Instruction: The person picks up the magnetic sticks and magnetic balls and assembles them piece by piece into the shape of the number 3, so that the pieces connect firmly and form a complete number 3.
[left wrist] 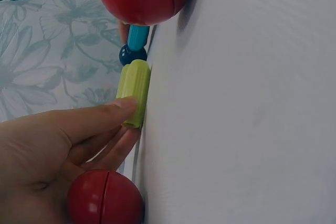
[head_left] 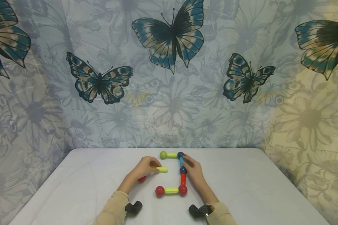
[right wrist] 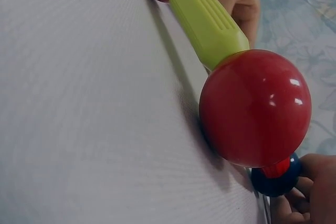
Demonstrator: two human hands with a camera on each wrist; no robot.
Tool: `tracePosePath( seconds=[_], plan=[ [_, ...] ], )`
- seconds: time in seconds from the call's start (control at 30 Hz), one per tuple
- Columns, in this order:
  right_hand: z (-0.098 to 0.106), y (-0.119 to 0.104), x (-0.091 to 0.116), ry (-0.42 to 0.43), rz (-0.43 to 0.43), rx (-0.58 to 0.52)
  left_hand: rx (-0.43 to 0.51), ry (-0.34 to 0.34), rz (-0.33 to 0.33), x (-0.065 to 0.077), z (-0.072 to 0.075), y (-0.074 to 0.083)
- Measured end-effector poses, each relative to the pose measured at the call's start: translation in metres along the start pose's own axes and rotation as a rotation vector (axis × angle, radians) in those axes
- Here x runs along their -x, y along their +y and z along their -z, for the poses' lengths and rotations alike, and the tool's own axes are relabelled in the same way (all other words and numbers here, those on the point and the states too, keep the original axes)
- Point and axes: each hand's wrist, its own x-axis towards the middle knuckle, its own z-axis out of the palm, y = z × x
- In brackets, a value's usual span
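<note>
In the head view a yellow-green rod (head_left: 162, 169) is pinched by my left hand (head_left: 146, 166), thumb on one side and fingertips on the other. The left wrist view has the same rod (left wrist: 137, 90) close to the white tabletop. My right hand (head_left: 194, 170) holds the light blue rod (head_left: 181, 162), which joins a far blue ball (head_left: 180, 155) to a nearer blue ball (head_left: 183, 170). From the nearer one a red rod (head_left: 183, 179) runs to a red ball (head_left: 182, 190). In the right wrist view that red ball (right wrist: 255, 108) partly hides my right fingers.
At the near end, another yellow-green rod (head_left: 171, 190) links to a second red ball (head_left: 160, 191). At the far end a rod (head_left: 172, 155) bears a green ball (head_left: 163, 155). A separate red ball (head_left: 142, 179) lies beside my left wrist. Behind the white table (head_left: 242, 181) hangs butterfly-patterned cloth.
</note>
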Motion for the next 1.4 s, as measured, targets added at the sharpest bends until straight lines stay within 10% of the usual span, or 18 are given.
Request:
tracePosePath(
  seconds=[0.2, 0.53, 1.4],
  plan=[
    [0.004, -0.020, 0.009, -0.004, -0.003, 0.009, -0.027, 0.012, -0.040, -0.002, -0.003, 0.004],
    [-0.003, 0.024, -0.012, 0.021, 0.004, 0.017, 0.016, 0.036, -0.081, -0.003, -0.009, 0.015],
    [-0.003, 0.025, -0.012, 0.011, 0.019, -0.004, 0.026, 0.031, -0.095, -0.006, -0.028, 0.023]
  ],
)
